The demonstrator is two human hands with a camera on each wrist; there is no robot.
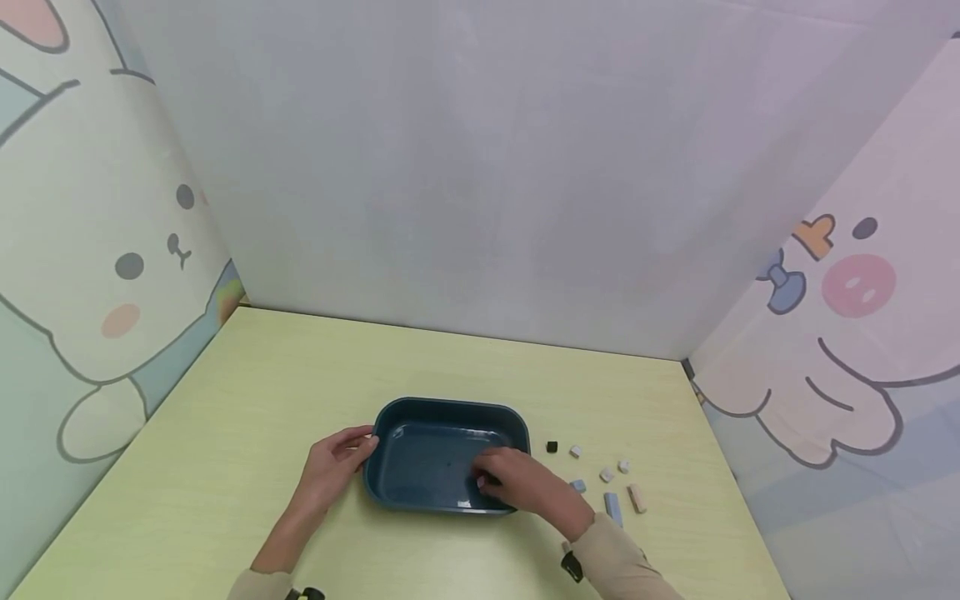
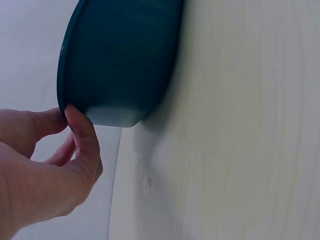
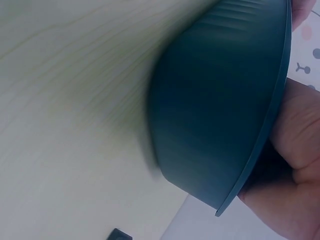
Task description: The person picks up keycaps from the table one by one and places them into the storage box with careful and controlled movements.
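Gripping smooth rounded teal tray [image 1: 450, 408]

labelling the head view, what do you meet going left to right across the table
left hand → dark teal tray → right hand → small black block → pale grey block → tan bar

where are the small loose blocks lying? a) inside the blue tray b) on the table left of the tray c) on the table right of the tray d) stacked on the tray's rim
c, the small blocks lie scattered on the table to the right of the blue tray, beyond the right hand; none show on its left side.
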